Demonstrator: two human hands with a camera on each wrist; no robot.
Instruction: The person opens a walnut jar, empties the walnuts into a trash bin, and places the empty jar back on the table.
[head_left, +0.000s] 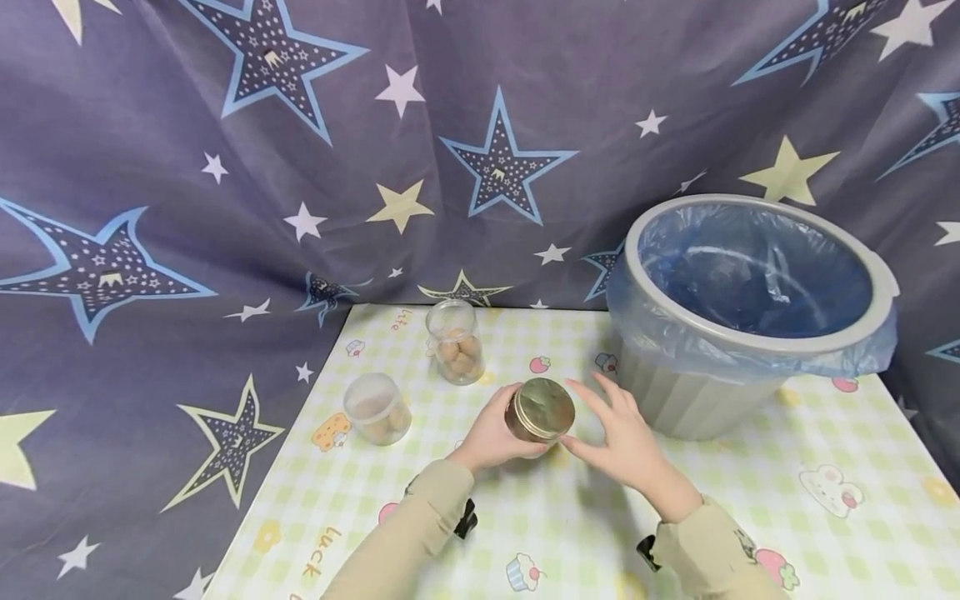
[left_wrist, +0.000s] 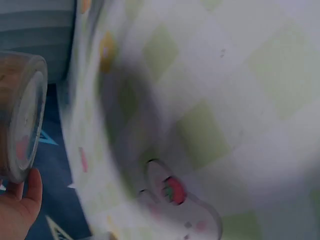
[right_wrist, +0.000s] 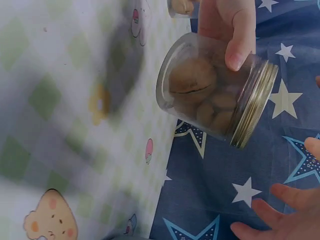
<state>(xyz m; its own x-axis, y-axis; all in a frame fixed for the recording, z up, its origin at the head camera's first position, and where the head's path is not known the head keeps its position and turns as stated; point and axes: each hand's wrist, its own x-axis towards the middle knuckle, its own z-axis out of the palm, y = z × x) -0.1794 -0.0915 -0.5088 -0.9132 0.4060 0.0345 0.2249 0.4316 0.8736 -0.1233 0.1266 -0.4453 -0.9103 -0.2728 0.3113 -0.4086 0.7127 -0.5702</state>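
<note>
My left hand (head_left: 491,433) grips a clear jar (right_wrist: 200,92) with a gold screw lid (head_left: 546,406). In the right wrist view the jar is tilted above the table, its lid toward the lower right, and round brown walnuts (right_wrist: 192,80) show through the wall. The left wrist view catches only the jar's base end (left_wrist: 30,120) at its left edge. My right hand (head_left: 626,437) is spread beside the lid, thumb and forefinger close to its rim in the head view. In the right wrist view its fingers (right_wrist: 292,197) are apart from the jar.
Two more clear jars stand on the left of the table: a taller one (head_left: 452,317) with brown nuts and a shorter one (head_left: 373,400). A grey bin (head_left: 675,400) with a blue bag stands at the right. A checked cloth (head_left: 450,550) covers the table; a star-patterned curtain (head_left: 420,250) hangs behind.
</note>
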